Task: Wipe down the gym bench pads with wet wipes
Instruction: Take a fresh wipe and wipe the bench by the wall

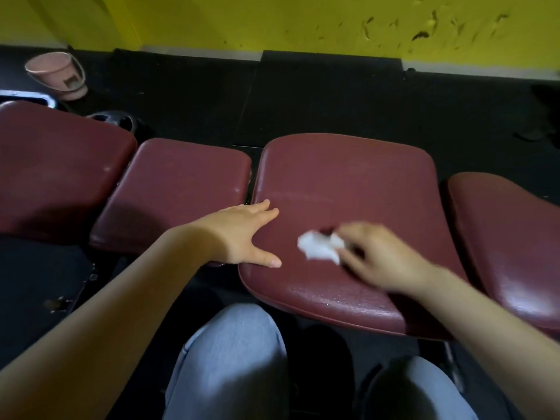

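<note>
Several dark red bench pads run across the view. On the large middle pad (348, 183) my left hand (242, 234) lies flat at the pad's left edge, fingers straight and spread. My right hand (378, 256), blurred by motion, holds a crumpled white wet wipe (318, 247) against the same pad near its middle front. A smaller pad (181, 183) lies to the left, a bigger one (54, 165) at the far left, and another pad (509, 237) at the right edge. The front of the middle pad glistens with wet streaks.
Black rubber floor (303, 95) lies behind the pads, below a yellow wall (272, 19). A pink bucket (57, 75) leans at the back left, with a metal frame part (27, 97) beside it. My knees in light jeans (230, 365) sit just below the middle pad.
</note>
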Tool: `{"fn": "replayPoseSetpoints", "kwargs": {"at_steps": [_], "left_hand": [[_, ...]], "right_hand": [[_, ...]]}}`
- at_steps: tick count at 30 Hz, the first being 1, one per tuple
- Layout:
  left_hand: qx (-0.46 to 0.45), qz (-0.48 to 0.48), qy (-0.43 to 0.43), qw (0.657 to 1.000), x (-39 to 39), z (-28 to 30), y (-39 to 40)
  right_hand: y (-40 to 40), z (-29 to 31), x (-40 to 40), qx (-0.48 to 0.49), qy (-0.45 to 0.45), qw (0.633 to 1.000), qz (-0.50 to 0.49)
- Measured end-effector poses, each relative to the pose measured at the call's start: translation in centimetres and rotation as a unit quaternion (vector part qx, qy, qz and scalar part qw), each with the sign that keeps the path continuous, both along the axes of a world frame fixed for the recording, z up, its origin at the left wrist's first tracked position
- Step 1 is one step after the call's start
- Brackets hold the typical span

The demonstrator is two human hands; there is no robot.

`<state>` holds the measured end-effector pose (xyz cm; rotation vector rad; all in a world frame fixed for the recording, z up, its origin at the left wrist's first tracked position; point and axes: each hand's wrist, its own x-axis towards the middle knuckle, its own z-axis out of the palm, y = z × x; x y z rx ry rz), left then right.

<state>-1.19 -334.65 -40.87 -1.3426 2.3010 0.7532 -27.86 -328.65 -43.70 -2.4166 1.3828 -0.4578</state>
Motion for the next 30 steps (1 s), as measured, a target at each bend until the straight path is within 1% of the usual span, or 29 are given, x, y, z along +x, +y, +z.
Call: {"fn": "replayPoseSetpoints", "kwargs": {"at_steps": [1,3,4,5,6,7,8,10,11,12,13,14,15,17,19,20,21,22,24,26,27,28,29,30], "left_hand": [[0.001,-0.003,-0.003,1.000,-0.1,0.1,0.0],[0.005,-0.003,-0.012,1.000,-0.3,0.3,-0.2],[0.009,0.000,-0.019,1.000,-0.5,0.5,-0.2],[0.011,0.005,-0.026,1.000,-0.9,0.7,-0.2],[0.011,0.011,-0.032,0.999,-1.2,0.8,-0.2],[0.010,0.013,-0.041,0.999,-1.5,0.9,-0.2],[0.005,0.009,-0.053,0.999,-1.9,0.9,-0.1],[-0.007,-0.006,-0.077,0.997,-2.5,0.7,0.1],[-0.011,-0.009,-0.084,0.996,-2.6,0.6,0.2],[-0.012,-0.007,-0.086,0.996,-2.7,0.6,0.1],[-0.010,-0.002,-0.085,0.996,-2.6,0.6,0.1],[-0.009,-0.001,-0.085,0.996,-2.6,0.7,0.1],[-0.009,-0.004,-0.085,0.996,-2.6,0.8,0.0],[-0.009,-0.014,-0.088,0.996,-2.7,0.9,0.1],[-0.012,-0.022,-0.100,0.995,-3.0,1.0,0.2],[-0.022,-0.021,-0.105,0.994,-3.2,1.1,0.2],[-0.036,-0.020,-0.109,0.993,-3.6,1.2,0.1],[-0.057,-0.026,-0.109,0.992,-4.1,1.3,0.0],[-0.104,-0.047,-0.082,0.990,-5.6,0.8,-0.1],[-0.116,-0.063,-0.046,0.990,-7.6,0.1,-0.1],[-0.113,-0.068,-0.039,0.991,-8.5,-0.3,-0.2],[-0.110,-0.069,-0.038,0.991,-9.2,-0.6,-0.3],[-0.111,-0.069,-0.040,0.991,-9.7,-0.9,-0.6],[-0.113,-0.069,-0.042,0.990,-10.0,-1.0,-0.8]], "right_hand": [[3.0,0.6,-0.1,0.021,-0.001,0.998,0.060],[3.8,0.8,-0.9,0.000,0.044,0.988,0.147],[1.9,0.5,-1.1,-0.023,0.080,0.983,0.161],[-1.2,0.0,-1.3,-0.049,0.111,0.983,0.137],[-4.9,-0.6,-1.7,-0.082,0.137,0.984,0.081],[-8.7,-1.1,-2.3,-0.094,0.157,0.983,-0.006],[-12.2,-1.6,-3.0,-0.100,0.174,0.973,-0.110],[-16.7,-2.2,-4.5,-0.078,0.135,0.937,-0.311],[-17.4,-2.5,-4.6,-0.051,0.106,0.917,-0.380],[-17.2,-2.6,-4.1,-0.033,0.073,0.911,-0.405],[-16.2,-2.4,-3.5,-0.024,0.049,0.921,-0.385],[-14.3,-2.6,-3.1,-0.020,0.037,0.945,-0.325],[-11.2,-2.5,-2.8,-0.017,0.032,0.968,-0.248],[-2.8,-1.3,-2.4,-0.012,0.022,0.995,-0.100],[4.8,-0.1,-2.4,0.049,-0.004,0.999,0.021],[6.5,0.3,-2.8,0.044,-0.001,0.997,0.063],[6.0,0.1,-3.4,0.026,0.021,0.995,0.090],[4.2,-0.1,-3.7,0.005,0.056,0.994,0.089],[-2.6,-0.9,-4.4,-0.034,0.128,0.991,0.024],[-10.2,-1.7,-6.3,-0.061,0.176,0.976,-0.114],[-13.2,-1.9,-7.6,-0.061,0.180,0.958,-0.217],[-15.4,-2.2,-8.8,-0.043,0.167,0.930,-0.326],[-16.3,-2.4,-9.3,-0.014,0.145,0.902,-0.406],[-16.3,-2.7,-9.2,0.005,0.112,0.892,-0.438]]}}
